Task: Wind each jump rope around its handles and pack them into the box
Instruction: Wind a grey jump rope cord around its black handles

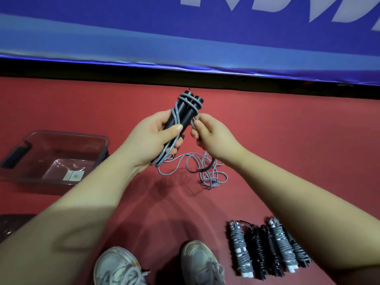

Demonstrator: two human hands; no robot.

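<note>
Clamping both handles in the left hand, pinching grey rope with the right hand, aiming for snug wraps.

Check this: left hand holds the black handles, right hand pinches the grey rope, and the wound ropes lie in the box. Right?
No. The head view shows the wound ropes on the floor, outside the box. The left hand does hold the handles; the right hand pinches the rope.
</note>
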